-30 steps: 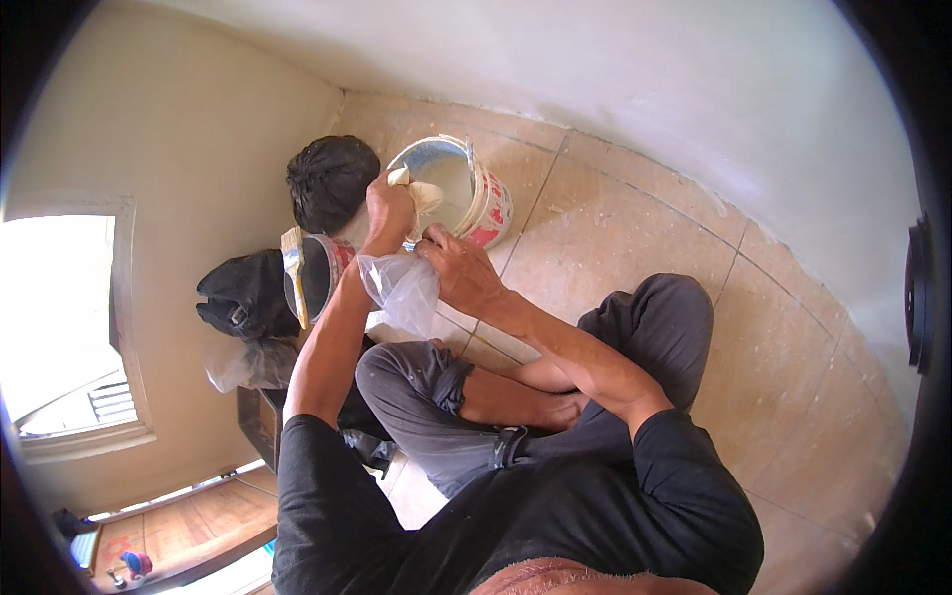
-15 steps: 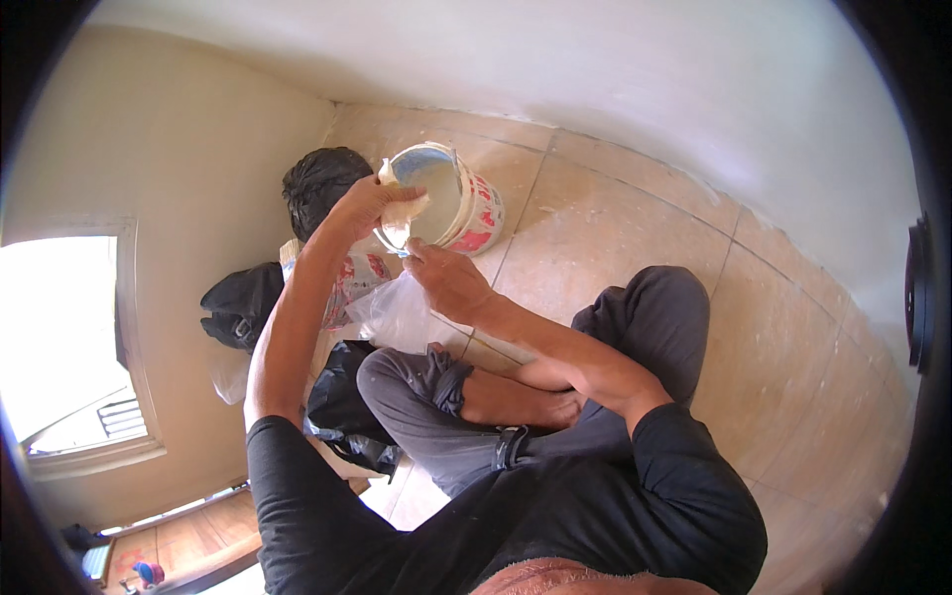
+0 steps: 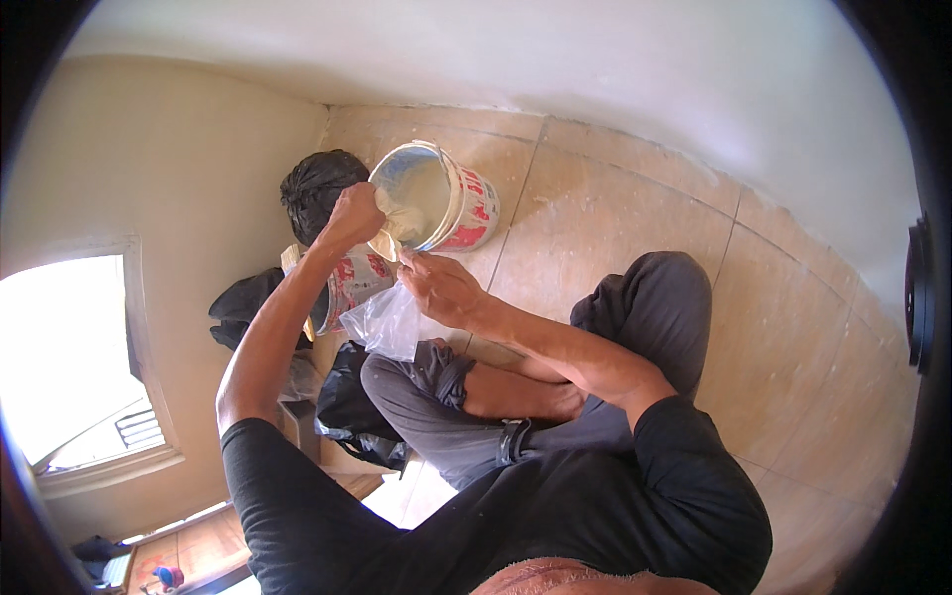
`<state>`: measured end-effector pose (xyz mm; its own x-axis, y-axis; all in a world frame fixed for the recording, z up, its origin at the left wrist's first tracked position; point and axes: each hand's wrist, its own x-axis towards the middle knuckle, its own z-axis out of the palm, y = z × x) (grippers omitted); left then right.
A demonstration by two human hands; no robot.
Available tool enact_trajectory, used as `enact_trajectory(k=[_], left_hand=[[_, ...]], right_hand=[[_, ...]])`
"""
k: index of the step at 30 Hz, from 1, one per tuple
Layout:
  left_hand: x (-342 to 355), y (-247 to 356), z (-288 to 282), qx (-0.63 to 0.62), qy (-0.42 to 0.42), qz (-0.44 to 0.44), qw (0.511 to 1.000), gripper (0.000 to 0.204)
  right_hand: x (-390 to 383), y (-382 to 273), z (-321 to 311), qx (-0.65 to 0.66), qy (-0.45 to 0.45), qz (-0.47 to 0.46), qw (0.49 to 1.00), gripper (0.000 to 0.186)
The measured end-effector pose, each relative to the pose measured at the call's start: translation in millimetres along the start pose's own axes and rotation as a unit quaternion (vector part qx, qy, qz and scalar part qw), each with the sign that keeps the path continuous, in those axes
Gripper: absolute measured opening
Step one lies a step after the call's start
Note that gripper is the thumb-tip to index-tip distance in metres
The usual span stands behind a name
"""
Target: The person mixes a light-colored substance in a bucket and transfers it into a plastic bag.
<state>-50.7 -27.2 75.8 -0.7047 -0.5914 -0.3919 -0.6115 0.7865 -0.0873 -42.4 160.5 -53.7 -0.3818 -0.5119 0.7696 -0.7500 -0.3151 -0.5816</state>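
Over the left rim of a white bucket (image 3: 479, 220) with red markings and pale paste inside, my left hand (image 3: 355, 213) is closed around a limp, cream-coloured piece (image 3: 402, 220). It could be cloth or thin plastic; I cannot tell. My right hand (image 3: 442, 288) is just in front of the rim, fingers pinched at the piece's lower edge. Whatever else those fingers may hold is hidden. A clear plastic bag (image 3: 387, 325) lies below my right hand, beside my folded leg.
Behind my left wrist sits a knotted black bag (image 3: 319, 193). A second red-marked bucket (image 3: 357, 283) stands under my left forearm, near more black bags (image 3: 347, 397). The tiled floor (image 3: 615, 213) runs to white walls, with a bright window (image 3: 74, 362) at left.
My left hand has turned and come slightly down and left, and the cream piece is more bunched. My right hand has shifted slightly down and left.
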Motion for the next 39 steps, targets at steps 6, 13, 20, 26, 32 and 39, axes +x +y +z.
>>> enact_trajectory(k=[6, 13, 20, 26, 32, 39], left_hand=[[8, -8, 9, -0.048, 0.01, -0.052, 0.997, 0.032], [8, -34, 28, -0.184, 0.044, -0.071, 0.979, 0.031], [0, -40, 18, -0.165, 0.175, 0.121, 0.963, 0.028], [-15, -18, 8, -0.404, 0.145, -0.017, 0.903, 0.016], [-20, -11, 46, -0.649, 0.201, -0.058, 0.731, 0.018], [-25, -1, 66, -0.627, 0.295, -0.082, 0.716, 0.043]], right_hand=[[1, -1, -4, 0.004, -0.014, 0.0, 1.0, 0.023], [29, -19, -42, 0.085, -0.168, 0.175, 0.966, 0.03], [70, 9, -52, 0.069, -0.024, 0.247, 0.966, 0.038], [110, 32, -51, 0.013, -0.072, 0.208, 0.975, 0.023], [129, 39, -64, -0.144, -0.232, 0.182, 0.944, 0.03], [138, 48, -65, -0.177, -0.204, 0.197, 0.943, 0.018]])
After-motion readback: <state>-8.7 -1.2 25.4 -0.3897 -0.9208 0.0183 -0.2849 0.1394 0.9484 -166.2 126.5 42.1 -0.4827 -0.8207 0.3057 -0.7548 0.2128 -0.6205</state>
